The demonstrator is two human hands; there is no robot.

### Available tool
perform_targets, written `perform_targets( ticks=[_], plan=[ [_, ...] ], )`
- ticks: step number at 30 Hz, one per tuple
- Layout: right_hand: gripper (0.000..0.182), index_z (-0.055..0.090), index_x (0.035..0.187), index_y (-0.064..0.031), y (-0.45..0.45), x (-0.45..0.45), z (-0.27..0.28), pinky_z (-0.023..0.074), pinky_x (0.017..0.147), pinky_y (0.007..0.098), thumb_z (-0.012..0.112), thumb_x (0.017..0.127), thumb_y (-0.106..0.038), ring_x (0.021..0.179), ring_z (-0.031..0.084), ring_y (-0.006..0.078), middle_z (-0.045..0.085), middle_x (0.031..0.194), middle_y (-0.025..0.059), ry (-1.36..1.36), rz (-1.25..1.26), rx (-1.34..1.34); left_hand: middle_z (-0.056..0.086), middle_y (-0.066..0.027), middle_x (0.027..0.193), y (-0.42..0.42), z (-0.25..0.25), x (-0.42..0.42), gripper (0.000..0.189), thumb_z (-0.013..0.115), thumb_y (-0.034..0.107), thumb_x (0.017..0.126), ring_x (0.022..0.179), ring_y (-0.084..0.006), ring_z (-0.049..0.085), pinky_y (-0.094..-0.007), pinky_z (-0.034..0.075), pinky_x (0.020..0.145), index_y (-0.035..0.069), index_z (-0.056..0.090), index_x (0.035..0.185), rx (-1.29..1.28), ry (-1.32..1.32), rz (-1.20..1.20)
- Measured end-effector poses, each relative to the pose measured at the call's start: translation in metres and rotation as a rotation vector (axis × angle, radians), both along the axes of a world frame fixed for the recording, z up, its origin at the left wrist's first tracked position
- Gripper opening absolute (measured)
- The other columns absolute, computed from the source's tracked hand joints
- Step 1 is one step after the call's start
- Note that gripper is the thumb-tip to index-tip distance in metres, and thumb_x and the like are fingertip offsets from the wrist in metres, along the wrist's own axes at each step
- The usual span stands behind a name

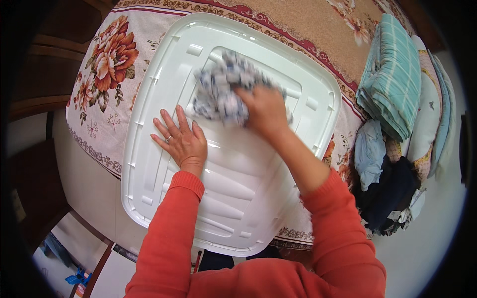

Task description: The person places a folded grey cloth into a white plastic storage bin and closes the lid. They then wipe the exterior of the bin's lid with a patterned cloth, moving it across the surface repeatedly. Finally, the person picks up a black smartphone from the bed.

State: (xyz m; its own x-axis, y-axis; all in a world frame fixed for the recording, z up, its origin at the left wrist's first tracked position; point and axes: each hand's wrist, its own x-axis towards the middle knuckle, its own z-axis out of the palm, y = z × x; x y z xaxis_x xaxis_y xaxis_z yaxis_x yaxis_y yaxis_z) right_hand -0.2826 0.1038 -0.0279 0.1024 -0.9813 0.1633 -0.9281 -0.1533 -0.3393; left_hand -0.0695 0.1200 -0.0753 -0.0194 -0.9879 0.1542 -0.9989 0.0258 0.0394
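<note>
A large white plastic lid [238,223] of a storage box lies on the floral tablecloth, its ribbed, rimmed side facing up. My left hand [184,143] rests flat on its left part with the fingers spread, holding nothing. Over the upper middle of the lid, my right hand [266,108] grips a crumpled blue-and-white checked cloth [231,89] and presses it to the plastic. Hand and cloth are blurred by motion. The cloth covers part of the lid's raised centre panel.
The tablecloth [104,70] drapes over the table under the lid. Folded bedding, with a teal checked quilt [395,78] in front, is stacked at the right. Below it lie a pale blue garment [369,152] and dark clothes [391,193]. Dark wooden furniture [56,56] stands on the left.
</note>
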Motion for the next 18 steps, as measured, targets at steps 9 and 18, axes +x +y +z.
perform_targets(
  ticks=[9,18],
  plan=[
    [0.022,0.066,0.083,-0.0176,0.172,0.002,0.024,0.0359,0.068,0.0381,0.067,0.061,-0.014,0.073,0.052,0.0237,0.045,0.074,0.0046,0.093,0.076,0.164,0.017,-0.0167,0.154,0.001,-0.001,0.003,0.061,0.052,0.03,0.09,0.142,-0.0423,0.012,-0.064,0.007,0.109,0.02,0.03,0.146,0.003,0.005,0.012],
    [0.033,0.064,0.098,-0.0188,0.006,0.044,-0.015,0.0427,0.069,0.0375,0.066,0.066,-0.011,0.085,0.053,0.0262,0.052,0.089,0.0058,-0.078,-0.034,-0.167,0.018,-0.0157,0.154,0.0,-0.002,-0.005,0.063,0.051,0.024,0.091,0.142,-0.0415,0.013,-0.0615,0.003,0.111,0.025,0.024,0.148,0.021,0.02,0.002]
  ],
)
